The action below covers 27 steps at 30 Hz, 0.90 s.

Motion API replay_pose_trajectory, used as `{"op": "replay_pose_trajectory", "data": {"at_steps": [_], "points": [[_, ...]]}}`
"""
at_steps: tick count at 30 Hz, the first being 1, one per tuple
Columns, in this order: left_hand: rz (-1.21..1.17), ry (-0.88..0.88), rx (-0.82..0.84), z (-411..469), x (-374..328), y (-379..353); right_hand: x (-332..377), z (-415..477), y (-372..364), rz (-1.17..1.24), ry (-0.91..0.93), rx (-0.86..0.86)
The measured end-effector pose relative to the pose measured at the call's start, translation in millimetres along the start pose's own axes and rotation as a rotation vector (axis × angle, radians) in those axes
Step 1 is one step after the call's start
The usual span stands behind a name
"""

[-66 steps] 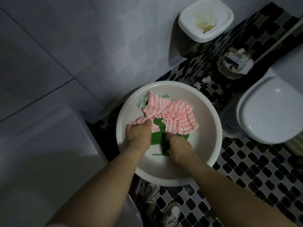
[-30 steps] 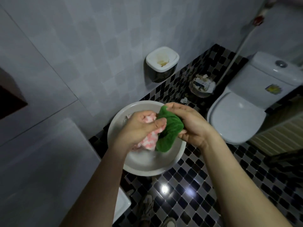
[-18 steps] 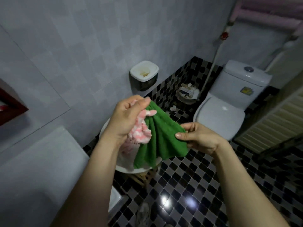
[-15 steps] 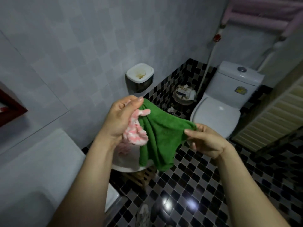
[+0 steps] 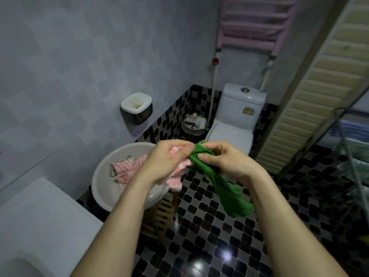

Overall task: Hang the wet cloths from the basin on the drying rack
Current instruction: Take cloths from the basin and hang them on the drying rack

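Green cloth point(image 5: 229, 192): bunched, hanging limp, top pinched by right hand point(image 5: 225, 162).
Pink-white cloth point(image 5: 176, 180): crumpled, gripped in left hand point(image 5: 165, 162).
Basin point(image 5: 99, 176): striped cloth point(image 5: 127, 168) inside.

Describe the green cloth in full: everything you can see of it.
The green cloth is a plain, solid green, soft fuzzy-looking fabric, bunched and creased. The right hand grips its upper end; the rest hangs free down and to the right, above the tiled floor, clear of the basin. Its top corner sits against the left hand, which holds a pink-and-white cloth.
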<state>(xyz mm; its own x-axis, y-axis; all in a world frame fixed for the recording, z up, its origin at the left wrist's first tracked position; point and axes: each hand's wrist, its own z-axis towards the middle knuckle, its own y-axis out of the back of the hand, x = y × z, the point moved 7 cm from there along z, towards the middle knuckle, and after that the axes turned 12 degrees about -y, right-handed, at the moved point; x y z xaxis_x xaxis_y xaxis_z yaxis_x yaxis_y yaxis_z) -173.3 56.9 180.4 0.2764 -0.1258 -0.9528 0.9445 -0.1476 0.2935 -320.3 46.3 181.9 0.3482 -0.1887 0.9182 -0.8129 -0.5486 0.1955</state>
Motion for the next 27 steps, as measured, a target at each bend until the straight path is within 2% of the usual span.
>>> {"op": "replay_pose_trajectory", "data": {"at_steps": [3,6,9,13,17,20,27], "points": [[0.028,-0.006,0.142,2.4,-15.6,-32.3,2.9,-18.6,5.5,-0.113,-0.003,-0.040],[0.125,-0.028,0.089,5.3,-20.1,-37.8,-0.5,-36.9,11.1,-0.131,-0.061,-0.053],[0.296,-0.137,0.092,1.1,-34.5,-43.6,-15.5,-61.3,8.3,-0.005,-0.124,-0.028],[0.397,-0.267,0.103,-11.9,-52.8,-51.5,-43.9,-85.1,4.1,0.189,-0.184,-0.060],[0.285,-0.327,0.079,-23.7,-67.0,-63.3,-79.5,-115.6,4.8,0.246,-0.271,-0.217],[0.191,-0.390,0.047,-26.0,-78.9,-72.9,-101.7,-134.8,10.8,0.167,-0.339,-0.309],[-0.084,-0.377,-0.083,-6.5,-99.9,-98.6,-141.1,-206.8,58.5,0.107,-0.479,-0.608]]}}
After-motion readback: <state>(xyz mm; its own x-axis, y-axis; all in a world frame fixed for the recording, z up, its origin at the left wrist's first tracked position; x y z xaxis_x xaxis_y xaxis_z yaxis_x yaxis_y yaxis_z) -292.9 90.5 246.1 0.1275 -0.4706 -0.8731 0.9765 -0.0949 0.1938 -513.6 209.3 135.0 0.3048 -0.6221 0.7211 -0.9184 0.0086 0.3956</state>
